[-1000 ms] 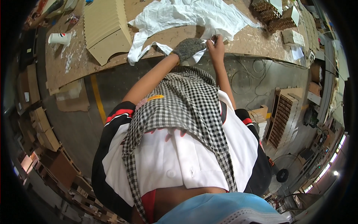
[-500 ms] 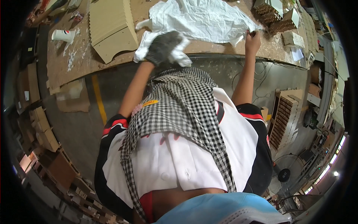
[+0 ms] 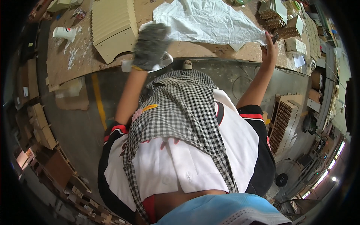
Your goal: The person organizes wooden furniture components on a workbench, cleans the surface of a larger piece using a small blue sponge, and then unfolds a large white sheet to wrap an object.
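Note:
A creased white cloth (image 3: 206, 22) lies across the work table, its right end drawn to a narrow corner. My right hand (image 3: 269, 50), bare, pinches that corner, and a small dark object (image 3: 275, 37) shows by its fingers; I cannot make out its kind. My left hand (image 3: 150, 47) wears a dark grey glove and is over the table's near edge, at the cloth's left side. Part of the white material hangs in a loose fold below and beside the glove. Motion blurs the gloved fingers.
A ridged tan board piece (image 3: 114, 30) stands left of the cloth, with a white paper cup (image 3: 64, 33) farther left. Stacked brown-edged pieces (image 3: 273, 15) and a small pale block (image 3: 295, 46) sit at the right. Cables and a standing fan (image 3: 282, 180) are on the floor side.
My left hand has moved left and a little up, carrying the bunched white material sideways. My right hand has moved right, and the cloth's corner is pulled out with it.

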A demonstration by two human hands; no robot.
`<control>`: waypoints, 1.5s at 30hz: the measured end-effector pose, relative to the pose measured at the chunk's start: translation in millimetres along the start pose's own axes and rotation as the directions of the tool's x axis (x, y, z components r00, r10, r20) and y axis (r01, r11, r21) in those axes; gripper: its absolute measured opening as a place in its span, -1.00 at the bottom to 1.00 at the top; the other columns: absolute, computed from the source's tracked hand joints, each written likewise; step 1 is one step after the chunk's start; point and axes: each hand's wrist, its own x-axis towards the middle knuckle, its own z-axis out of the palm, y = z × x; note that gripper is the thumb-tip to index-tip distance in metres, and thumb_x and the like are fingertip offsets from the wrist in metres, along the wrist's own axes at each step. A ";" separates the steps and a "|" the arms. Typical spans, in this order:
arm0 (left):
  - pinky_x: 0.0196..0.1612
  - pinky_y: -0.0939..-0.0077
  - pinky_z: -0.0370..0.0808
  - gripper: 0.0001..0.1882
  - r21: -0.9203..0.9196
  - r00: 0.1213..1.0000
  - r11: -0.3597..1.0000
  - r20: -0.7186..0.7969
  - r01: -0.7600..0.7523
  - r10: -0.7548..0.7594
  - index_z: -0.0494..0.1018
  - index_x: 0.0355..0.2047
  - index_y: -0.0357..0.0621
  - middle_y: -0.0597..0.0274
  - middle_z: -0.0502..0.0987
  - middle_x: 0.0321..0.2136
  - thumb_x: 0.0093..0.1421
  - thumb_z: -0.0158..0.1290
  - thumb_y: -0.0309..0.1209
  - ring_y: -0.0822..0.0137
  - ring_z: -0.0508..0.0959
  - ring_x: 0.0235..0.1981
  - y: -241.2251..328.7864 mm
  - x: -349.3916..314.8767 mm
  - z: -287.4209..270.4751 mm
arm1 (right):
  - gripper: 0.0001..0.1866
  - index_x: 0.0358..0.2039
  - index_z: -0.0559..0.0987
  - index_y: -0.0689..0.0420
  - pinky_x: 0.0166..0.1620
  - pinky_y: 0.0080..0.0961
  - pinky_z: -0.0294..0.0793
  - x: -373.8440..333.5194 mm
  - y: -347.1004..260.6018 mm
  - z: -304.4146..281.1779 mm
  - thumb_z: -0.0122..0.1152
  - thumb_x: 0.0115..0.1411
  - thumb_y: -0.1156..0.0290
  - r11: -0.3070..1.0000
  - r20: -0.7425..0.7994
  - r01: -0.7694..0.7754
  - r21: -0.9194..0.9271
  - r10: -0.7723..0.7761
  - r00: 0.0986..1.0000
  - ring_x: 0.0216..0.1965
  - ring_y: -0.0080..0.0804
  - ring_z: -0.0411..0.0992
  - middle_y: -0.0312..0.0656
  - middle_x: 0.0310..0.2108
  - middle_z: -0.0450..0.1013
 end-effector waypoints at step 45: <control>-0.03 0.12 0.45 -0.53 -0.103 0.924 0.989 0.357 -0.107 0.138 0.55 -0.08 -0.10 -0.03 0.54 -0.13 0.04 0.26 -0.13 0.01 0.52 -0.10 18.4 -19.9 36.5 | -0.67 -0.17 0.49 0.34 -0.17 -0.30 0.43 8.9 127.0 -66.5 0.00 0.34 0.27 0.765 -0.026 0.262 -0.588 -0.341 0.940 -0.28 -0.22 0.51 -0.02 -0.32 0.54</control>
